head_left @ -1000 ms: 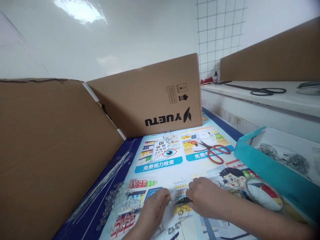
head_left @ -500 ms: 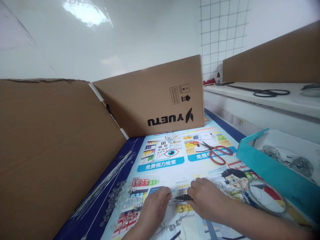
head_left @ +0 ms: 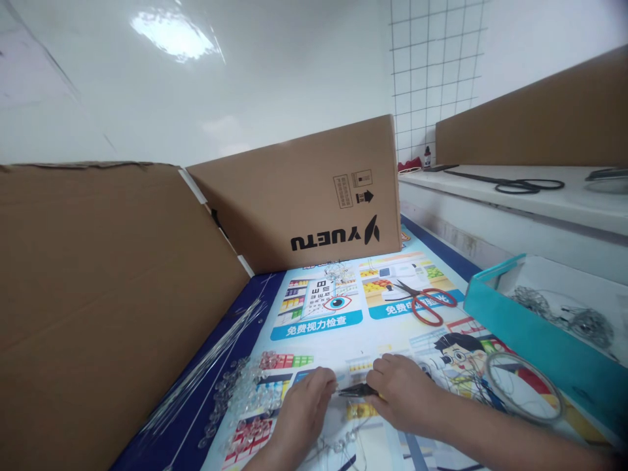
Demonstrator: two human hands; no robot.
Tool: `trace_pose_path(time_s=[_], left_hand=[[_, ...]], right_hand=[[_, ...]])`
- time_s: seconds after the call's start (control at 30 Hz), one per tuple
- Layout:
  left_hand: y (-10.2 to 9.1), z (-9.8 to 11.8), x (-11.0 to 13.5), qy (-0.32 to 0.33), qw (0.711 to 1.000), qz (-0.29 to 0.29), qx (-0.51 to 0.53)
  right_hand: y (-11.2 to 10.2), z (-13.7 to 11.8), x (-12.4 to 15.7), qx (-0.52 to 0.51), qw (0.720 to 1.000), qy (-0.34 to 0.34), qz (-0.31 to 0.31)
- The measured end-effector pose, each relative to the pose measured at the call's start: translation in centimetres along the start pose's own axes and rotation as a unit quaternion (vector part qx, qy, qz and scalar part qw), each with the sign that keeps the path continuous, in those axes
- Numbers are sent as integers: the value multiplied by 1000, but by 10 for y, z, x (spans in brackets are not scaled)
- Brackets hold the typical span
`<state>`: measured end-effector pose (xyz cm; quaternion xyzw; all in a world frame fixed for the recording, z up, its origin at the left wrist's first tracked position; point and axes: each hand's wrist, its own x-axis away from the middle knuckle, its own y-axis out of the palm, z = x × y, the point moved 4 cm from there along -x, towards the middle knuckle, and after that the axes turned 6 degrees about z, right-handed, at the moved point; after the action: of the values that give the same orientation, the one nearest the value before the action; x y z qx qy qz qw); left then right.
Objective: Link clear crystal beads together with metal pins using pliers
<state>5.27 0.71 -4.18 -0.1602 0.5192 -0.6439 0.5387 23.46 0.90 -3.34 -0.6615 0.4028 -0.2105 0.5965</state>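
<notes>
The dark, pointed-nose metal pliers (head_left: 357, 390) are low over a white-and-blue printed sheet (head_left: 314, 352) that covers much of a dark blue surface (head_left: 196, 418). Left of the pliers, a tall plain brown cardboard panel (head_left: 98, 294) bounds the work area; well beyond them a second brown cardboard panel, printed with upside-down black lettering (head_left: 294, 196), closes the far edge. A raised white ledge (head_left: 579, 212) runs along the far right of them. Room to move shows straight beyond the pliers, where flat print stretches towards the far panel.

Beyond the pliers and to their right lie red-handled scissors (head_left: 429, 304), their blades slightly apart. Farther right of them, a teal-sided, white-lined box (head_left: 534, 347) holds tangled silvery wire (head_left: 583, 327); nearer, a pale round wire coil (head_left: 559, 399) stands in the way, just beyond the right forearm. Left of the pliers spread loose clear faceted beads (head_left: 240, 392), then a bundle of straight silvery wires (head_left: 210, 360). Just on their near side is a short row of clear beads on thin wire (head_left: 339, 445).

The right hand (head_left: 405, 392) curls around the pliers' mostly hidden handles, nose pointing left. The left hand (head_left: 305, 402) has its fingertips pressed together just beside the tip; what they pinch is too small to tell.
</notes>
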Motion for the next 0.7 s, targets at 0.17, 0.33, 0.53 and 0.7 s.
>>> trace_pose_path(time_s=[0.17, 0.33, 0.53, 0.7], left_hand=[[1, -1, 1, -11, 1000, 2, 21], [-1, 0, 1, -11, 999, 0, 37], [-1, 0, 0, 1, 999, -5, 41], [0, 1, 0, 9, 999, -9, 34]], right_hand=[[2, 2, 1, -21, 1000, 7, -10], [1, 3, 2, -30, 1000, 9, -3], [-1, 3, 2, -40, 999, 14, -4], [-3, 3, 1, -51, 999, 17, -4]])
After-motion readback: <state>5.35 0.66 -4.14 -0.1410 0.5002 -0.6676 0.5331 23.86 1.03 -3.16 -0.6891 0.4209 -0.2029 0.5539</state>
